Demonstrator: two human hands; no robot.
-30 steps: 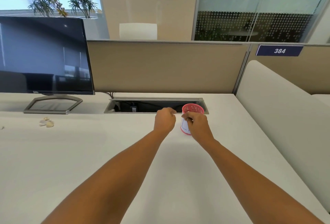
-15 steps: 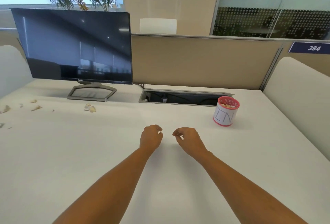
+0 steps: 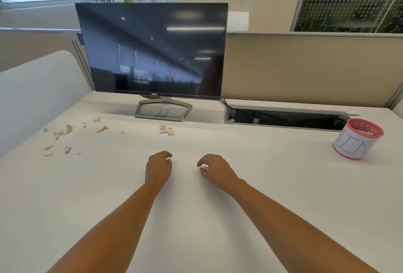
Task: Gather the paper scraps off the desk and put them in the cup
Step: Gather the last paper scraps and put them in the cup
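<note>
A white cup (image 3: 357, 139) with a red rim and blue pen drawing stands at the right of the desk, with scraps inside it. A small clump of paper scraps (image 3: 166, 130) lies in front of the monitor stand. Several more scraps (image 3: 63, 132) are scattered at the far left of the desk. My left hand (image 3: 158, 167) and my right hand (image 3: 214, 169) hover side by side over the middle of the desk, fingers loosely curled and holding nothing. Both hands are well left of the cup and short of the scraps.
A dark monitor (image 3: 152, 50) on a grey stand (image 3: 163, 110) sits at the back. An open cable tray (image 3: 283, 118) is sunk into the white desk (image 3: 196, 218) behind the cup. Beige partitions bound the back, and white dividers (image 3: 37, 89) flank the sides.
My hands left the cup and drew back to the desk's middle. The view has swung left, so the cup now sits far right and the left scraps show.
</note>
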